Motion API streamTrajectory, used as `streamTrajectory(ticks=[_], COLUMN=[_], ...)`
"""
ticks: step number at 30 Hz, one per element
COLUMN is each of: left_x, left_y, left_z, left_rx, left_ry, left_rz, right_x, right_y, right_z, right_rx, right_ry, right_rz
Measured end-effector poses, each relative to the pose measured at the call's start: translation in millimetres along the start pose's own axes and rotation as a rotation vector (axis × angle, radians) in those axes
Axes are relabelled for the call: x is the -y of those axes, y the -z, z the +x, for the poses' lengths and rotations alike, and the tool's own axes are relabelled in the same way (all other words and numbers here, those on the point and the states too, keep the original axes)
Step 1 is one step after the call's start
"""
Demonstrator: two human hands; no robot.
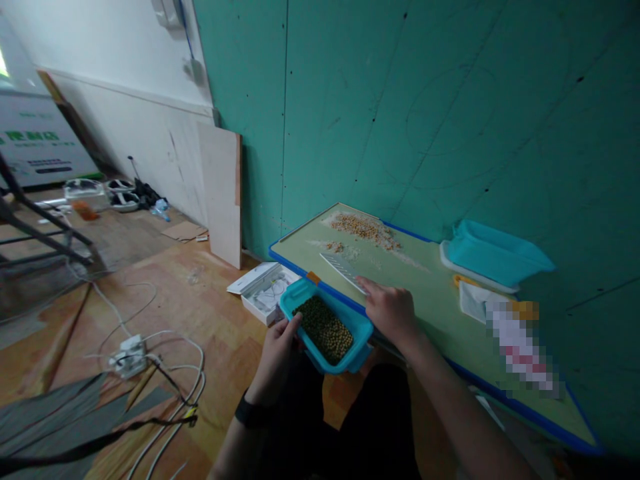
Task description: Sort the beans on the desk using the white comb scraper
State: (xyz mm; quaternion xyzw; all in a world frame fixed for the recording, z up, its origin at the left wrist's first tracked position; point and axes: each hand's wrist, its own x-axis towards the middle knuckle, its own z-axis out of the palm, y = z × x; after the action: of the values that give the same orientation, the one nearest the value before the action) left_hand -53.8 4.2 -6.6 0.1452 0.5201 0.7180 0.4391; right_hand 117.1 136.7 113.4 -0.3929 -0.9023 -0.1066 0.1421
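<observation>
Bare forearms, oblong turquoise tub, green-and-tan beans

Unfinished indoor room, part-fitted premises or makeshift workspace, exact use can't tell: green wall panels with bare seams and dark dots, loose board leaning at the corner, scuffed white wall, patchy wood-look floor with power strip and trailing cables, printed banner and clutter far left
</observation>
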Motion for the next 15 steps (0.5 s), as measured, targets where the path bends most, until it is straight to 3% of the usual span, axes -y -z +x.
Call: streamTrajectory(ticks=[6, 15], left_x=[-1, -5], left_y=[-0.6, -1.5], left_z=[-3, -4], left_rx=[0.038, 0.029], left_ry=[-0.015, -0.008], left_rz=[-0.013, -0.001], right_x=[-14, -13], right_y=[-4, 3], right_z=[0, 17], right_rx=[-0.028, -0.003], right_ry=[-0.053, -0.184], right_rz=[0.013, 0.035])
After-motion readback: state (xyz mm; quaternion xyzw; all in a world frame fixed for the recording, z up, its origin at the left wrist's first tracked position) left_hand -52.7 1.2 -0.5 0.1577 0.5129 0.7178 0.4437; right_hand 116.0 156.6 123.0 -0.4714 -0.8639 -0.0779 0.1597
